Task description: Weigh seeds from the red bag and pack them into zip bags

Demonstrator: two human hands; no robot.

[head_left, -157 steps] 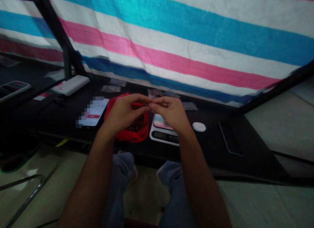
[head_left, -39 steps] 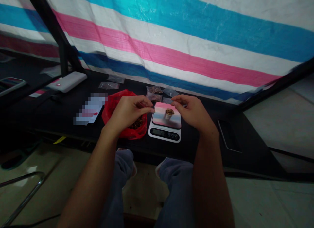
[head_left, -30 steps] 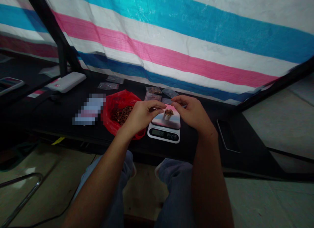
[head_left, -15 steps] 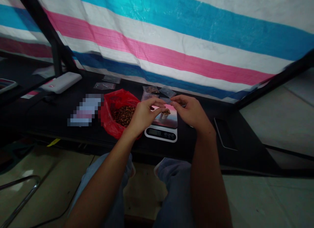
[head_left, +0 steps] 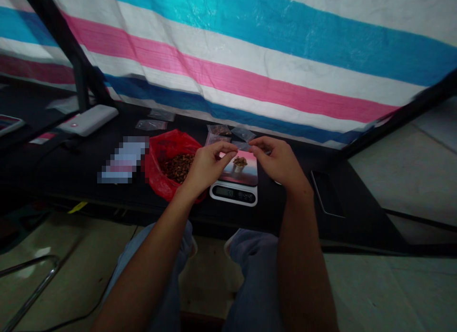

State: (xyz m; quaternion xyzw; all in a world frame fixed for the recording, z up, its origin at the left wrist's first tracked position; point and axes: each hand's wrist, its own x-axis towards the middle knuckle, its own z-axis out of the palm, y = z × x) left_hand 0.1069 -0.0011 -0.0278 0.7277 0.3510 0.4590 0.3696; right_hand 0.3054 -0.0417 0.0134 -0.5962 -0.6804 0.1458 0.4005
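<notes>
While both your hands hung over the black table (head_left: 266,210), the small cup (head_left: 239,170) stood upright, long axis vert., on the plate of the white scale (head_left: 250,178), heaped w/ brown bits (head_left: 240,161). Key relation obs.: cup lay btw. your hands, just R of the L hand (head_left: 209,166) fingertips and a bit nearer your body. From your R hand (head_left: 278,163) it lay to the L, also slightly nearer you. L hand was the closer; no contact w/ cup seen from either.

Hand state: L thumb and forefinger curled in until their tips were almost together; R thumb and forefinger likewise. Whether either pinched anything, cannot tell; too small and dim.

Nearby: red bag (head_left: 154,182) sat open L of scale, partly behind your L wrist, w/ more brown bits inside. Clear packets (head_left: 219,129) lay beyond scale; dark phone (head_left: 326,196) well off to R. Scale readout too blurred to log.

Diff. vs. approx. half a sec. earlier: your L fingertips, then overlapping cup's L edge in view, had drawn back, so cup showed in full. R hand pos. about unchanged.
</notes>
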